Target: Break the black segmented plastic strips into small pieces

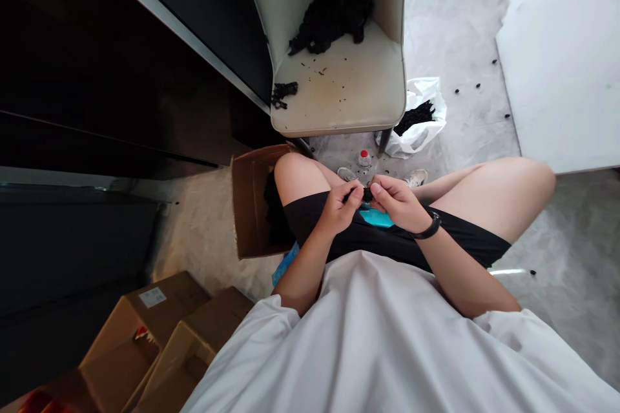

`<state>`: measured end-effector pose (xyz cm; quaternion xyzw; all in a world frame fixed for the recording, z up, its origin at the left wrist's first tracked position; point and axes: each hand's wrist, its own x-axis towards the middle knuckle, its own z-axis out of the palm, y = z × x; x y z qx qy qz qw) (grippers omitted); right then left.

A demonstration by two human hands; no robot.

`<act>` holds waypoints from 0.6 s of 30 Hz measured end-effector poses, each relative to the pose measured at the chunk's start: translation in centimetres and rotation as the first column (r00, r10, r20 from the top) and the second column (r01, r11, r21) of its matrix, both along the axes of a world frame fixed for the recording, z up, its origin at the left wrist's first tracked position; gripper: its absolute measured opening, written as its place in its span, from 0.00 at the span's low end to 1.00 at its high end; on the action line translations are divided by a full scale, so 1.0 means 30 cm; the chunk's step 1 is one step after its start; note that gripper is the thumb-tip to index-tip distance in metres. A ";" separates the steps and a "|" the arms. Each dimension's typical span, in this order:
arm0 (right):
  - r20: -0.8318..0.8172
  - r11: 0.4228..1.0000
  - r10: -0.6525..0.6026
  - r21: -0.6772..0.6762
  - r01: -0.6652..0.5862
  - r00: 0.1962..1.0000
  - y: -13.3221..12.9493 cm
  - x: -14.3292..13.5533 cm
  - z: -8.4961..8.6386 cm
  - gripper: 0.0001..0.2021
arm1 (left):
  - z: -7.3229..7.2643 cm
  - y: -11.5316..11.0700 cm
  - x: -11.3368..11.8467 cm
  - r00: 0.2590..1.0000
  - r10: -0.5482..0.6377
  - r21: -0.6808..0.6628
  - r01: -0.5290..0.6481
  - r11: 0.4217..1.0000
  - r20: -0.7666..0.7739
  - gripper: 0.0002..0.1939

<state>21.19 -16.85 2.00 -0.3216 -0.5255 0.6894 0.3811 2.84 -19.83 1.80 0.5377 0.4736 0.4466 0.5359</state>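
Note:
Over my lap, my left hand (341,205) and my right hand (393,200) are close together, fingers pinched. Between them they grip a small black piece (367,195); its exact kind is too small to make out. A bright blue flat item (376,217) lies just below the hands on my dark shorts. In front of me, a pale padded chair (349,106) bears a heap of black pieces (334,16). A smaller black cluster (283,94) sits at the seat's left edge, with crumbs scattered around it.
Right of the chair, a white plastic bag (421,142) holds many small black pieces. An open cardboard box (249,206) with black contents stands by my left knee. Closed cartons (167,300) are lower left. A red-capped bottle (364,158) and stray black bits are on the floor.

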 end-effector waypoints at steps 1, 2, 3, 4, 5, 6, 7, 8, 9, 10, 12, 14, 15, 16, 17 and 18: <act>-0.028 1.000 0.000 -0.024 -0.001 1.000 -0.004 -0.004 -0.006 0.32 | -0.015 -0.004 0.010 0.997 0.026 -0.040 -0.023 0.999 0.068 0.32; -0.054 0.999 -0.008 -0.043 0.005 0.998 -0.009 -0.008 -0.012 0.32 | -0.028 -0.007 0.022 0.990 0.055 -0.086 -0.043 0.995 0.132 0.33; -0.081 0.998 -0.022 -0.058 0.018 0.997 -0.014 -0.013 -0.019 0.32 | -0.039 -0.008 0.035 0.979 0.091 -0.132 -0.068 0.989 0.184 0.34; -0.103 0.997 -0.037 -0.072 0.029 0.994 -0.018 -0.019 -0.026 0.32 | -0.045 -0.009 0.049 0.965 0.133 -0.173 -0.095 0.980 0.224 0.35; -0.125 0.996 -0.050 -0.084 0.040 0.991 -0.022 -0.025 -0.032 0.31 | -0.047 -0.008 0.064 0.950 0.175 -0.207 -0.123 0.971 0.260 0.36; -0.148 0.994 -0.064 -0.096 0.050 0.987 -0.026 -0.032 -0.035 0.31 | -0.044 -0.005 0.077 0.929 0.212 -0.231 -0.144 0.962 0.302 0.37; -0.175 0.992 -0.078 -0.110 0.060 0.981 -0.028 -0.038 -0.035 0.31 | -0.037 -0.002 0.087 0.906 0.236 -0.246 -0.153 0.957 0.353 0.37; -0.204 0.990 -0.093 -0.124 0.068 0.975 -0.028 -0.044 -0.032 0.30 | -0.027 0.003 0.095 0.881 0.247 -0.253 -0.152 0.955 0.405 0.38; -0.237 0.987 -0.112 -0.139 0.081 0.965 -0.026 -0.048 -0.026 0.31 | -0.015 0.008 0.097 0.857 0.246 -0.252 -0.142 0.957 0.452 0.39; -0.273 0.984 -0.135 -0.152 0.096 0.952 -0.023 -0.049 -0.018 0.31 | -0.002 0.014 0.095 0.836 0.246 -0.250 -0.135 0.959 0.491 0.40; -0.335 0.976 -0.190 -0.168 0.140 0.923 -0.011 -0.041 -0.002 0.32 | 0.022 0.026 0.074 0.796 0.272 -0.246 -0.159 0.956 0.541 0.40; -0.359 0.966 -0.248 -0.158 0.203 0.900 0.005 -0.021 0.004 0.32 | 0.037 0.037 0.036 0.750 0.325 -0.243 -0.223 0.944 0.576 0.38; -0.351 0.961 -0.272 -0.149 0.234 0.896 0.012 -0.008 0.002 0.32 | 0.040 0.041 0.016 0.739 0.338 -0.230 -0.248 0.941 0.582 0.38; -0.329 0.956 -0.290 -0.139 0.257 0.899 0.018 0.006 -0.004 0.31 | 0.039 0.044 -0.003 0.743 0.346 -0.226 -0.262 0.938 0.573 0.37; -0.299 0.953 -0.301 -0.129 0.274 0.905 0.022 0.018 -0.013 0.30 | 0.036 0.046 -0.019 0.752 0.353 -0.224 -0.274 0.935 0.556 0.35; -0.265 0.951 -0.307 -0.121 0.284 0.914 0.025 0.028 -0.023 0.30 | 0.030 0.047 -0.031 0.766 0.361 -0.223 -0.284 0.932 0.532 0.33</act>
